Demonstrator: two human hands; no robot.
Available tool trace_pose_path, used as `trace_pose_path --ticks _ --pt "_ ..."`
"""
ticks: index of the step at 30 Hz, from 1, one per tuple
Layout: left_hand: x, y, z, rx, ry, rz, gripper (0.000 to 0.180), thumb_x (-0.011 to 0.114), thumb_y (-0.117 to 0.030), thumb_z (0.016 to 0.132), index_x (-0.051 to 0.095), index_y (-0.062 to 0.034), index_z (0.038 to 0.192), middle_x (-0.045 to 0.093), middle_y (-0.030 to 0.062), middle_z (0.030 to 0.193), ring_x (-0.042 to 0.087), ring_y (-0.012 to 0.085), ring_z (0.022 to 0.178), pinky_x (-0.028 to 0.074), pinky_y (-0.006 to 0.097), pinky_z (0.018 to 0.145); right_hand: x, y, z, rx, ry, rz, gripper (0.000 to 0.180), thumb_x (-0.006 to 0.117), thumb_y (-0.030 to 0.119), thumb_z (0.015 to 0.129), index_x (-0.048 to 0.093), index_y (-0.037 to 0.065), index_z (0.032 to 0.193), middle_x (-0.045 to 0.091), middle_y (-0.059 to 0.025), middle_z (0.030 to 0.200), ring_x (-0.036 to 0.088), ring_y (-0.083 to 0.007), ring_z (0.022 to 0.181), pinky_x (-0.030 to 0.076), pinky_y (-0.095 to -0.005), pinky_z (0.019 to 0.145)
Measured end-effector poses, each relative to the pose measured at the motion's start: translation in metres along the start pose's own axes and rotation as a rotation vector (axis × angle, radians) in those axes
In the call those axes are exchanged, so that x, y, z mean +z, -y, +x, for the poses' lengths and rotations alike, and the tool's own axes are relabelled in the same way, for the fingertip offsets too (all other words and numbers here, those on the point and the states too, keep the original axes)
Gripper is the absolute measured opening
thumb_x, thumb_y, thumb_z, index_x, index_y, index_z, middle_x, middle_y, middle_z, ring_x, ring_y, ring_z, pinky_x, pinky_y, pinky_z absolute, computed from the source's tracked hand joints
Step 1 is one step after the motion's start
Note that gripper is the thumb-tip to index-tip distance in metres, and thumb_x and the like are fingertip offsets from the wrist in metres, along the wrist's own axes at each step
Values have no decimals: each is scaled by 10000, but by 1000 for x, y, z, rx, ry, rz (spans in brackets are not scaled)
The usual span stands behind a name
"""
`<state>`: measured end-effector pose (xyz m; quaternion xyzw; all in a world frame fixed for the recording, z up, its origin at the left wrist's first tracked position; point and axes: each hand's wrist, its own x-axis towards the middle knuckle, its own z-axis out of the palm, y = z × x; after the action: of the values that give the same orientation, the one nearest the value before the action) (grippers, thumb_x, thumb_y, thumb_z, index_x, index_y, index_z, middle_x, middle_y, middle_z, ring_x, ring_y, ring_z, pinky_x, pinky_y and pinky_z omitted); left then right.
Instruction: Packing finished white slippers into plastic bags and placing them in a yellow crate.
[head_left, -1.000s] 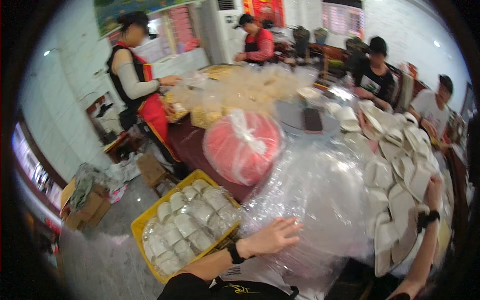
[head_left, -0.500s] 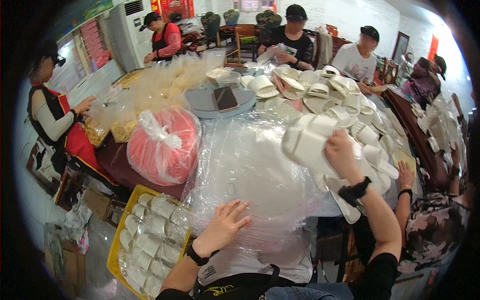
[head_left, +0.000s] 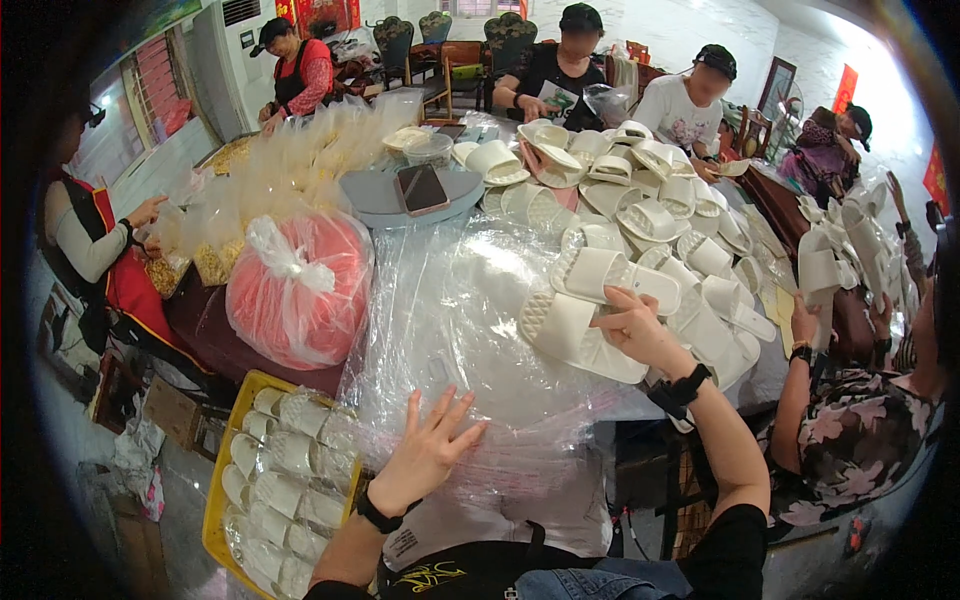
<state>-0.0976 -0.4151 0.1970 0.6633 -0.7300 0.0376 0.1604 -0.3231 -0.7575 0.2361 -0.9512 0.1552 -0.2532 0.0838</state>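
Note:
My left hand [head_left: 428,452] lies with spread fingers on the near edge of a stack of clear plastic bags [head_left: 450,300]. My right hand [head_left: 645,328] has its fingers curled at the inner edges of two white slippers, gripping them side by side. The nearer slipper [head_left: 567,328] has a quilted footbed at its toe end; the farther slipper [head_left: 596,272] lies just beyond it. Both rest over the right part of the bags, against a large heap of white slippers [head_left: 655,215]. Some fingertips are hidden by the slippers.
A knotted bag of pink-red material [head_left: 300,300] sits left of the plastic. Beyond are a grey tray [head_left: 365,200] with a phone [head_left: 423,188] on it. A yellow crate [head_left: 215,500] of bagged slippers stands low left. Co-workers surround the table; one's hand [head_left: 803,325] is close right.
My right hand has brought the two slippers down and left onto the plastic, where they now lie flatter and apart. My left hand stays on the bags, fingers wider. The view has shifted slightly.

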Motion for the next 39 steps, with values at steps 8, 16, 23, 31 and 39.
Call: trace_pose_path --ticks 8,16,23,31,39 --pt "-1 -4 11 -83 2 8 678 657 -54 885 441 -118 1524 324 200 1625 294 487 1479 261 663 1143 24 -7 17 133 68 177 82 619 -5 866 677 44 836 550 -93 1012 536 -322 1049 395 -457 830" --pt "-9 1 7 -140 -54 -131 921 808 -183 791 326 27 1547 331 232 1609 380 448 1427 329 548 1065 -84 99 -24 162 -77 811 296 690 7 891 720 -26 1183 568 -152 1430 535 -247 1327 415 -351 1079" --pt "14 3 27 -70 -173 -191 983 825 -175 754 293 58 1547 344 230 1593 411 409 1399 352 512 1039 -63 160 -71 -63 417 688 442 687 -11 837 684 62 1273 496 -197 1494 408 -446 1420 319 -492 1172" --pt "-2 -8 20 -9 -136 -159 850 581 49 809 278 -64 1595 225 110 1695 317 440 1467 371 578 1029 -7 146 -52 -25 207 274 270 668 13 844 677 3 1113 562 -185 1103 504 -411 1106 442 -456 966" --pt "-7 -19 28 49 -37 -305 972 501 187 782 163 -115 1642 189 81 1707 89 390 1580 204 629 1204 43 145 -22 123 234 71 275 620 -3 824 614 -9 1099 535 -267 1146 503 -496 1141 440 -491 972"
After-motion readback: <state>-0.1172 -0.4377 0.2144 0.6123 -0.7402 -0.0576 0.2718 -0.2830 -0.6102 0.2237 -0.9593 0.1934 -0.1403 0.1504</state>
